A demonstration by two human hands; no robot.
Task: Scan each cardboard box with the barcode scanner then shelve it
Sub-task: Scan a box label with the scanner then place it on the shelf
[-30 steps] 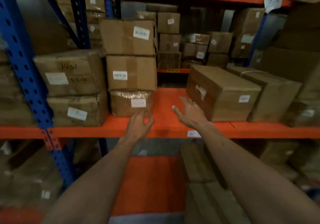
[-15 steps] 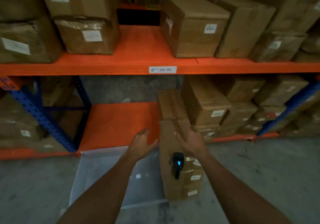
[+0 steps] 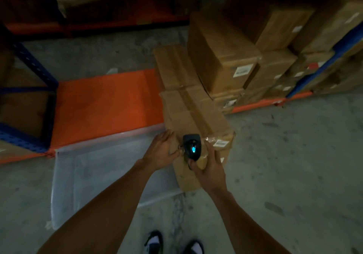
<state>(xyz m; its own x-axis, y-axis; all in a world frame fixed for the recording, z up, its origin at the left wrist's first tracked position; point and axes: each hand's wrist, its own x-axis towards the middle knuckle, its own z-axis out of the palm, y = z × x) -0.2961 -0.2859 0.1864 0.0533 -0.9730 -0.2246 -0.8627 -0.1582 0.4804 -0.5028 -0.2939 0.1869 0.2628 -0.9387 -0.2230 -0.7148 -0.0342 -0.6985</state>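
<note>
Scanner loose atop box; right hand pinching its handle, left hand spread flat at 9 o'clock; could slip off.

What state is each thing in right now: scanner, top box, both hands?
barcode scanner: lying on the top box, blue light on.
top box: taped shut, on the floor stack, not shelved.
left hand: resting on the box's left edge.
right hand: fingers around the scanner's near end.

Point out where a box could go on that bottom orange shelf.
The bottom orange shelf lies bare between the blue upright and the tall box stack. Right of that stack, labelled boxes sit packed tightly together.
</note>
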